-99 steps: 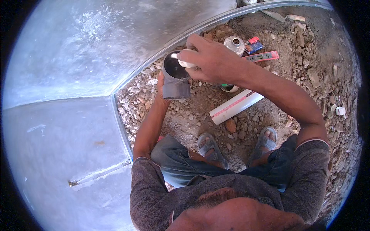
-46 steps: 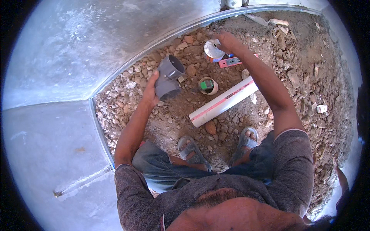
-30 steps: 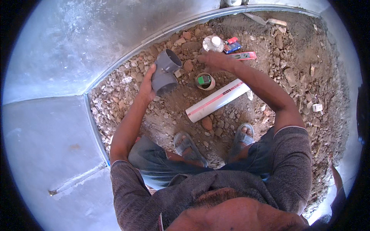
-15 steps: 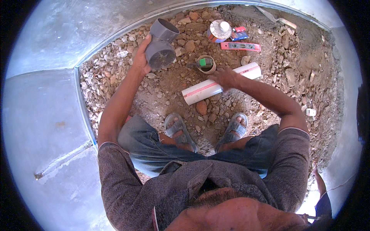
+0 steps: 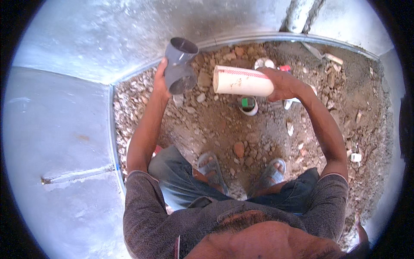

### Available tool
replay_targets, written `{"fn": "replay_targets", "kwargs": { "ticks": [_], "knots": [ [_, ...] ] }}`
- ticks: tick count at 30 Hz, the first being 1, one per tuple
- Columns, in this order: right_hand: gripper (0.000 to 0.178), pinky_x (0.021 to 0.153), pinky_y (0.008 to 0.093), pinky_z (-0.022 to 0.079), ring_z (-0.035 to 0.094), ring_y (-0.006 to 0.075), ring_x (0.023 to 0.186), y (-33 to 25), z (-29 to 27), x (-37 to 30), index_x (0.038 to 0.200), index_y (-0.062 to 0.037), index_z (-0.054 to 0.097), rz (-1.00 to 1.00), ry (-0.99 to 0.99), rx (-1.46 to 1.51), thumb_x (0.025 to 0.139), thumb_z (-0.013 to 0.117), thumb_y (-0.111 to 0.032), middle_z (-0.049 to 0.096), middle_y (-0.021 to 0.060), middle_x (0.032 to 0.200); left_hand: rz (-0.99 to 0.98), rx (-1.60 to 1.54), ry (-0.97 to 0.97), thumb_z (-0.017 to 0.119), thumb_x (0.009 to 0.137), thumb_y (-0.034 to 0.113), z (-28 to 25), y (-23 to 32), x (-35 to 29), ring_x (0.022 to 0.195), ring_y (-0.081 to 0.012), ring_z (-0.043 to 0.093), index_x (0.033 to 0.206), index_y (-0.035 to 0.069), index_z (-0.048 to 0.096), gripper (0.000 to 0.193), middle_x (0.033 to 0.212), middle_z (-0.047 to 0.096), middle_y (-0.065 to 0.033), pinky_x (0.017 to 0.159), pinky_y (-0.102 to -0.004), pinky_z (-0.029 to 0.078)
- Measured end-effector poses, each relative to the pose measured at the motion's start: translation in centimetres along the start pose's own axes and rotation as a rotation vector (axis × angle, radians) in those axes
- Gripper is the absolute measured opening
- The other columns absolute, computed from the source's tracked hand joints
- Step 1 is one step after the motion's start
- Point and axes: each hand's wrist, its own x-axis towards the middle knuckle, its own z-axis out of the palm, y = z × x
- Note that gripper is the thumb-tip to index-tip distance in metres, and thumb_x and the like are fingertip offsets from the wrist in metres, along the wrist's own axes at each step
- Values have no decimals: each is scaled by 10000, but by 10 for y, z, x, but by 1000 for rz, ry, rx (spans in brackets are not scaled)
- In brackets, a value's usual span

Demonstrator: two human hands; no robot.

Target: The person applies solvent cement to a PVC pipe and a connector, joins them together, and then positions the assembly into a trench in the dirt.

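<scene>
My left hand (image 5: 161, 82) is closed round the left side of a grey plastic pipe elbow (image 5: 180, 67), whose two round sockets show. My right hand (image 5: 286, 85) grips a white plastic pipe (image 5: 242, 81) with a red printed stripe, held up off the ground. The pipe lies roughly level, its open left end turned toward the elbow. A gap separates pipe and elbow. Below the pipe, a small cup (image 5: 249, 108) with a green-topped item in it stands on the rubble.
Stony, broken ground (image 5: 215, 125) lies between grey plastered walls (image 5: 64, 112). Beyond my right hand are a partly hidden white-topped can (image 5: 264, 63) and a trowel (image 5: 314, 52). A small white object (image 5: 355, 157) lies at right. Part of another person (image 5: 362, 237) shows at lower right.
My right hand has lifted the white pipe off the ground and brought it up toward the elbow. My left hand still holds the elbow. The view has shifted, showing more of the far wall.
</scene>
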Motion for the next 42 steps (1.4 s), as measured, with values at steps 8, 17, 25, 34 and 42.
{"fn": "replay_targets", "kwargs": {
  "ticks": [8, 17, 25, 34, 42],
  "knots": [
    [812, 956, 454, 430, 524, 370, 1109, -15, -66, 17, 1361, -120, 397, 16, 420, -297, 618, 724, -137, 543, 172, 1184, 92, 325, -106, 664, 786, 525, 35, 70, -49, 1026, -320, 621, 1394, 19, 352, 850, 1186, 569, -223, 871, -443, 539],
    [921, 962, 453, 441, 535, 356, 1087, -68, -66, 22, 1432, -205, 344, -78, 330, -334, 611, 755, -134, 529, 140, 1130, 30, 632, 129, 845, 611, 416, 35, 75, -105, 1106, -310, 586, 1349, 42, 470, 908, 1196, 596, -189, 945, -450, 488],
    [938, 944, 453, 460, 537, 351, 1095, -74, -56, 23, 1446, -237, 332, -35, 258, -389, 613, 750, -136, 524, 131, 1143, 22, 727, 83, 833, 632, 443, 20, 73, -98, 1134, -336, 563, 1356, 46, 465, 904, 1240, 565, -197, 958, -445, 471],
    [897, 960, 463, 445, 528, 344, 1121, -93, -48, 32, 1439, -230, 342, -31, 201, -390, 647, 758, -166, 529, 129, 1149, 9, 777, 50, 822, 637, 490, 10, 72, -97, 1141, -330, 556, 1335, 45, 489, 892, 1224, 568, -196, 972, -448, 459],
    [930, 966, 483, 436, 529, 346, 1109, -92, -34, 42, 1438, -224, 344, -83, 183, -382, 610, 762, -164, 525, 125, 1154, -17, 831, 61, 831, 625, 496, 9, 74, -105, 1143, -335, 560, 1336, 82, 501, 887, 1225, 577, -191, 967, -456, 466]
  ]
}}
